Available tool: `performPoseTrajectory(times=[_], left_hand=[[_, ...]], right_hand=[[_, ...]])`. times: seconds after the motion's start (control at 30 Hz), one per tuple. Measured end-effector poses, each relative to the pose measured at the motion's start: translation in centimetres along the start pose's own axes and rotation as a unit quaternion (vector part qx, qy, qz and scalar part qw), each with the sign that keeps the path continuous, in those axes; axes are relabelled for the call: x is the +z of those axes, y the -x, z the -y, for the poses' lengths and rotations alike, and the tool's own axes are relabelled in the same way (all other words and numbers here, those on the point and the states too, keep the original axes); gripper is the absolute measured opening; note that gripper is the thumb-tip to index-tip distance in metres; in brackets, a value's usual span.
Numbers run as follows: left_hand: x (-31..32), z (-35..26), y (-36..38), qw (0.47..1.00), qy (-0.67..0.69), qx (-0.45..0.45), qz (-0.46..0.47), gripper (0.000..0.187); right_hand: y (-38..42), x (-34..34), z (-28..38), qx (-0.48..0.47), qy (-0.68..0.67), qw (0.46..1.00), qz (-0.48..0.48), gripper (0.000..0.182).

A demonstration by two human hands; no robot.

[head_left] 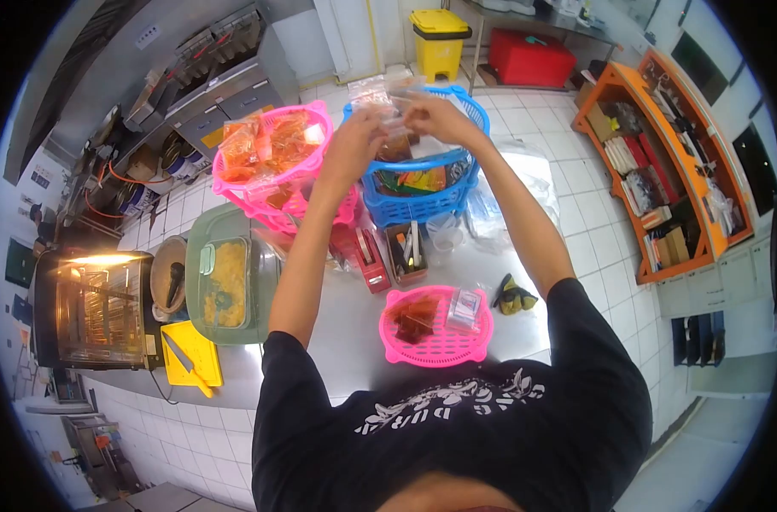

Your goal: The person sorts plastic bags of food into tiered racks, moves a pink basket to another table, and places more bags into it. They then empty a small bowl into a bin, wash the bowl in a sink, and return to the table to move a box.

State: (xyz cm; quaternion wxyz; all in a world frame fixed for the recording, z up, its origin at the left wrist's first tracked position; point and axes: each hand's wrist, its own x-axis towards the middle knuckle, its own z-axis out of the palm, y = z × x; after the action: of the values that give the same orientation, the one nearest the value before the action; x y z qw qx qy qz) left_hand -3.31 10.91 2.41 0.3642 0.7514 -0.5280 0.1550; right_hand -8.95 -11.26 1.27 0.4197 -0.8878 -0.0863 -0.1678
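Note:
Both hands are over the upper blue basket (471,109) at the far side of the metal table. My left hand (360,136) has its fingers curled round the edge of some see-through plastic packets (375,92). My right hand (444,118) pinches the same bunch from the other side; exactly how many packets each holds is hard to see. White and dark brown packets lie inside the basket below them. Left of my left hand, a pink basket (271,175) is heaped with orange-red sauce packets (277,141).
Nearer my body, a small pink basket (435,352) holds brown sauce packets and a white-labelled packet. Beside it lies a dark yellow-green cloth (514,295). A knife (182,354) rests on a yellow cutting board (202,341), near a lit glass warmer (94,307) and a green tub (202,320).

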Motion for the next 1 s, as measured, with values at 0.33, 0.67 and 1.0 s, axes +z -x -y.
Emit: performPoseTrajectory(times=[0.33,0.67,1.0], left_hand=[[-0.6,0.6,-0.3,0.998,-0.06,0.007,0.0,0.016],[2.7,-2.8,-1.9,0.962,-0.261,0.016,-0.078,0.035],[4.6,-3.0,-3.9,0.945,-0.321,-0.055,-0.042,0.04]], right_hand=[[0.3,-3.4,0.9,0.069,0.09,0.993,0.014,0.019],[0.5,-2.4,-2.1,0.05,0.081,0.985,-0.143,0.028],[-1.6,-2.3,-3.1,0.002,0.035,0.996,-0.086,0.027]])
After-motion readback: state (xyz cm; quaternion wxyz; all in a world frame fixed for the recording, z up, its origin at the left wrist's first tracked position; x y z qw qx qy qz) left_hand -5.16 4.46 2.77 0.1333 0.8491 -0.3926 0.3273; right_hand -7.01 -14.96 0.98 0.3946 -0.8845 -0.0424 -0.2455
